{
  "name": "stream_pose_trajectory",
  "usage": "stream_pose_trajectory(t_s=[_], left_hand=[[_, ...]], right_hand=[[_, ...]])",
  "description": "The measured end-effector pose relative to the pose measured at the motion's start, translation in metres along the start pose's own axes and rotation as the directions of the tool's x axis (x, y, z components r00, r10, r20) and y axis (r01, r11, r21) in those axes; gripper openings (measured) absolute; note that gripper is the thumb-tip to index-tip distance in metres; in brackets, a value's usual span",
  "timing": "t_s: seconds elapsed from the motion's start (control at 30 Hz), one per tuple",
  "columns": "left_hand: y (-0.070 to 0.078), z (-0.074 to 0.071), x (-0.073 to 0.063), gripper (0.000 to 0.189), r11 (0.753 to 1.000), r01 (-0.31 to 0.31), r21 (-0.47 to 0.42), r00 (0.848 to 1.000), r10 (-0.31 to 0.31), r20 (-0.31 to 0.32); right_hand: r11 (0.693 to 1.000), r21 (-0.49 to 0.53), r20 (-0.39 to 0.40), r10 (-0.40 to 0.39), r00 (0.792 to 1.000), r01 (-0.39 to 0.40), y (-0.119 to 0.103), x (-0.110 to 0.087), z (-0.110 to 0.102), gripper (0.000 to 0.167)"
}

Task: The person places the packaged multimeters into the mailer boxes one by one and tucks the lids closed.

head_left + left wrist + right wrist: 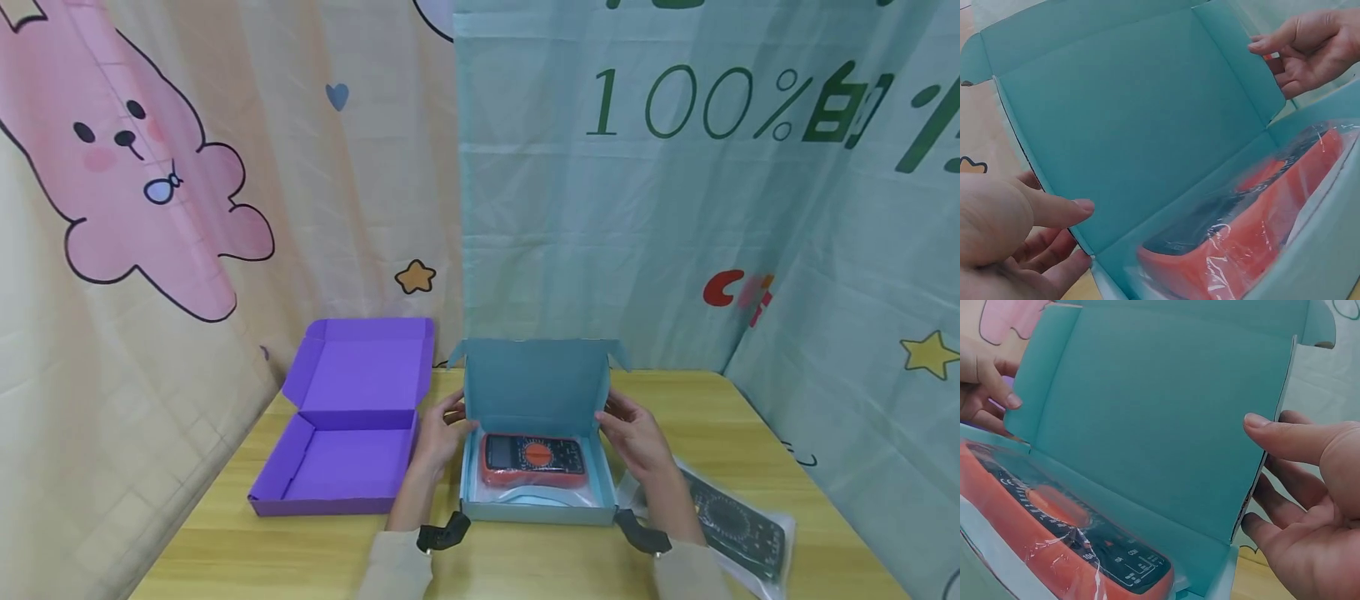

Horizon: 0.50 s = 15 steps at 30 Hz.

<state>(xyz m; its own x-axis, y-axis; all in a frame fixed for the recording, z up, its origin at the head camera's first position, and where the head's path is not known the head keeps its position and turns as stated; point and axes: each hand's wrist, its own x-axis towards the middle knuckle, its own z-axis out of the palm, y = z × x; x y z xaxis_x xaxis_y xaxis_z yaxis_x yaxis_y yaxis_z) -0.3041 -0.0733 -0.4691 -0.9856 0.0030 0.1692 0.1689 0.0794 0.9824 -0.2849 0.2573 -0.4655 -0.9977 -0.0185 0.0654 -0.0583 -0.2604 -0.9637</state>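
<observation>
Lid of teal cardboard (536, 383) stands raised at the back of its shallow teal box (536, 514), its long axis running left to right between your hands, both touching it. Your left hand (442, 435) pinches its left edge, thumb inside, fingers behind; your right hand (637, 435) mirrors that grip opposite. In front, inside the box, lies a plastic-wrapped red-and-black multimeter (532, 461).

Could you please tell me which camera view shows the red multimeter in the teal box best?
The head view: it shows the red multimeter whole, with its dial and screen visible. The left wrist view shows mostly its side through shiny plastic; the right wrist view is closer, but the picture's left edge cuts it off.
</observation>
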Motion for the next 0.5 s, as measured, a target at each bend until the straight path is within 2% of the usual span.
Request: stream_pose_trajectory(t_s=[0.27,0.5], left_hand=[[0.0,0.001,-0.012,0.057,0.999,-0.046,0.028,0.999,0.045,0.008],[-0.002,-0.002,-0.017,0.055,0.996,-0.09,0.023,0.995,0.088,0.047]], right_hand=[[0.999,-0.005,0.02,-0.041,0.999,0.041,0.004,-0.008,-0.001,0.067],[0.998,-0.014,0.004,-0.058,0.998,0.058,0.008,-0.013,0.0,0.065]])
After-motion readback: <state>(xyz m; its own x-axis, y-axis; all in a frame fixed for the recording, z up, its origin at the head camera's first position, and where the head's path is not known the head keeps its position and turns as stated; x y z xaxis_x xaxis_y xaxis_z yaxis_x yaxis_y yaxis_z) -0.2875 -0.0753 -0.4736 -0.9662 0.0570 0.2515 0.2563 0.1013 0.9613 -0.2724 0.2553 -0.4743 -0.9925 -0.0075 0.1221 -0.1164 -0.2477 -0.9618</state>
